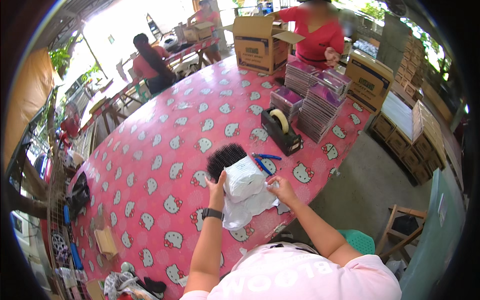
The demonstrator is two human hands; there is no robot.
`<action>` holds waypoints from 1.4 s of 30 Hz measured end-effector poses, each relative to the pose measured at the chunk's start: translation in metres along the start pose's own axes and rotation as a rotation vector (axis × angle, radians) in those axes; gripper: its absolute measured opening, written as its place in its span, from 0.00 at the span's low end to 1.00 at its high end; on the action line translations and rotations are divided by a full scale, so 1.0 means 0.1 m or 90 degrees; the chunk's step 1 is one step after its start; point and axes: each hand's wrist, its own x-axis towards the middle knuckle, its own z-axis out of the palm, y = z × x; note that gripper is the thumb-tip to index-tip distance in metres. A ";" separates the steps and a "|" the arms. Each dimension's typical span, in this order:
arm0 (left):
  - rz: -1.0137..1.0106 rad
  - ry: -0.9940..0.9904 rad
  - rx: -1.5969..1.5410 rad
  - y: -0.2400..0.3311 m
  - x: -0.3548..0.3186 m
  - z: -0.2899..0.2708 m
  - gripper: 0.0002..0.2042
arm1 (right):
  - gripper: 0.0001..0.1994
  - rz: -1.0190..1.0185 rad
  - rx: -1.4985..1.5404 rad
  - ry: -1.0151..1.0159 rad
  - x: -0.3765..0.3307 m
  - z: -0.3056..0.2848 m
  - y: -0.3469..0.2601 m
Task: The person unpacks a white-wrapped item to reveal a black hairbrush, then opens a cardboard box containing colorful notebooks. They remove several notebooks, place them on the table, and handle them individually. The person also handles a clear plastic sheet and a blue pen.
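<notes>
A bundle of black spiral binding coils [227, 156] lies on the table in front of me, its near part wrapped in crumpled white wrapping [244, 179]. My left hand [216, 192], with a dark watch on the wrist, holds the bundle's near left side, thumb against the white wrapping. At the right side, my right hand [284, 191] is closed in a pinch on a bit of white wrapping; its fingertips are small in view. A loose part of the wrapping spreads toward me on the tabletop. Blue-handled pliers [263, 162] lie just beyond the bundle.
A black tape dispenser [281, 132] stands beyond the pliers, near stacks of purple spiral notebooks [320, 107]. Cardboard boxes [261, 50] stand at the far side, where a person in red [317, 35] works. The pink patterned table [150, 170] ends to my right; a wooden chair [402, 230] stands there.
</notes>
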 end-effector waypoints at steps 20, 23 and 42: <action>-0.129 0.123 0.194 0.70 -0.22 0.51 0.65 | 0.14 -0.524 -0.366 -0.103 -0.09 0.12 -0.57; -0.175 0.130 0.161 0.70 -0.30 0.59 0.64 | 0.18 -0.533 -0.388 -0.117 -0.08 0.11 -0.49; -0.050 0.249 0.221 0.19 0.27 0.26 0.63 | 0.03 -0.683 -0.298 -0.103 0.18 0.06 -0.41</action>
